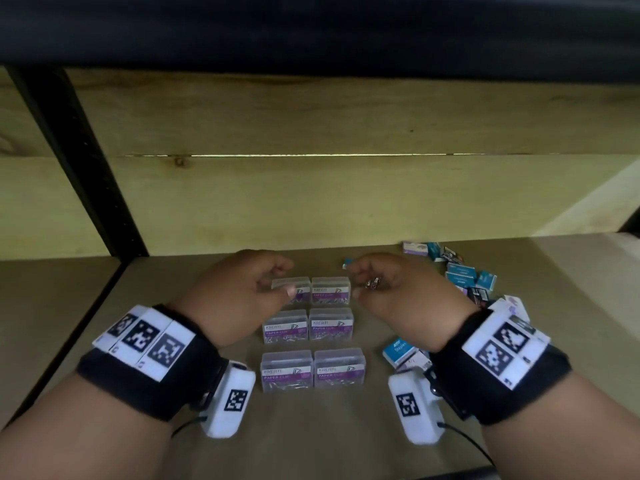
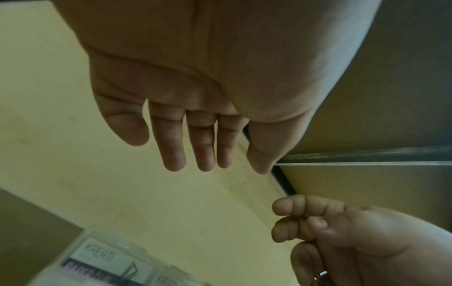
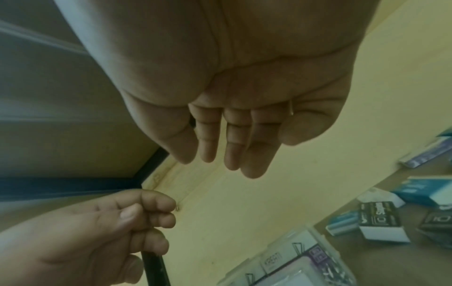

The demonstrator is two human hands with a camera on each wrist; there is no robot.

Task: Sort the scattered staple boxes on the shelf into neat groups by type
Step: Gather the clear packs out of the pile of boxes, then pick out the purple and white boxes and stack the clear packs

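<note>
Several clear plastic paper clip boxes (image 1: 311,332) stand in two neat columns on the brown shelf (image 1: 166,348). My left hand (image 1: 287,277) hovers over the far left box, fingers loosely curled and empty; the left wrist view shows its fingers (image 2: 195,154) holding nothing. My right hand (image 1: 353,280) hovers over the far right box, its palm (image 3: 244,87) empty too. A small dark lettered thing (image 1: 375,282) shows by its fingers; I cannot tell what it is. Scattered teal, black and purple staple boxes (image 1: 464,275) lie to the right, with a black one (image 3: 379,218) near the clip boxes.
A black upright post (image 1: 79,168) bounds the bay on the left and a pale wooden panel (image 1: 311,202) closes the back. A dark upper shelf hangs low overhead. More staple boxes (image 1: 401,351) lie under my right wrist. One teal box (image 1: 348,263) sits just beyond my right fingertips.
</note>
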